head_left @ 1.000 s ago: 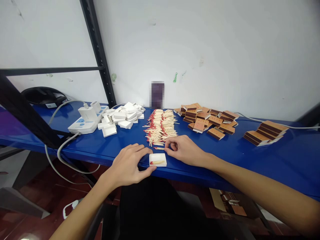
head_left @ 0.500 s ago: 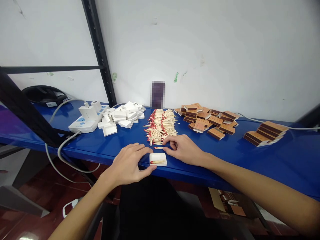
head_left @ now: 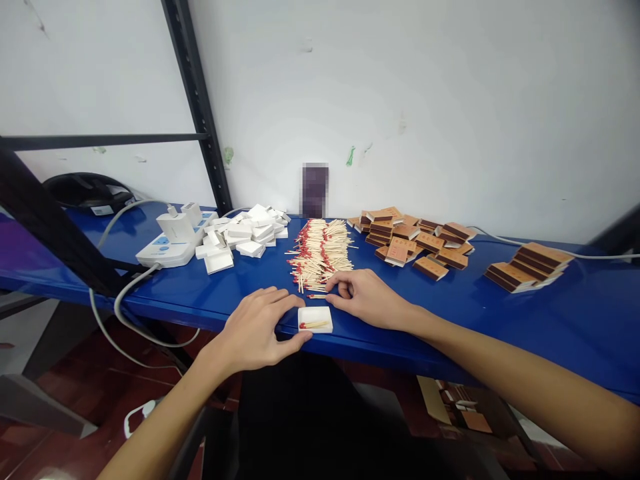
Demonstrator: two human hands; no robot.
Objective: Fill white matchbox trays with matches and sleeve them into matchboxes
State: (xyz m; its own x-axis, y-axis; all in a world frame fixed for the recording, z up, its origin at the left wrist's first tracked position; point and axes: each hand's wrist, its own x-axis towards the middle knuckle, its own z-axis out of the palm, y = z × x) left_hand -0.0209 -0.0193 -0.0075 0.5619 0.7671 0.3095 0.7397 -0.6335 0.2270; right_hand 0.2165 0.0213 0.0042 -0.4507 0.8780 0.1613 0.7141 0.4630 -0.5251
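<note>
A small white matchbox tray (head_left: 323, 328) lies at the shelf's front edge with a few red-tipped matches (head_left: 315, 325) in it. My left hand (head_left: 261, 328) steadies its left end, index finger at the back corner and thumb at the front. Just behind the tray, my right hand (head_left: 363, 297) has thumb and curled index finger at the plain ends of a few loose matches (head_left: 317, 296), their red heads pointing left. A big heap of matches (head_left: 323, 250) spreads right behind these fingers.
White empty trays (head_left: 247, 233) are piled left of the heap, beside a power strip (head_left: 167, 250) with chargers. Orange-brown matchbox sleeves (head_left: 420, 240) lie to the right, with stacked ones (head_left: 529, 267) farther right. A black shelf post (head_left: 197, 100) rises at the left; a pixelated dark object (head_left: 315, 191) leans on the wall.
Both hands, the tray and the matches keep nearly the same places. The whole view has shifted very slightly.
</note>
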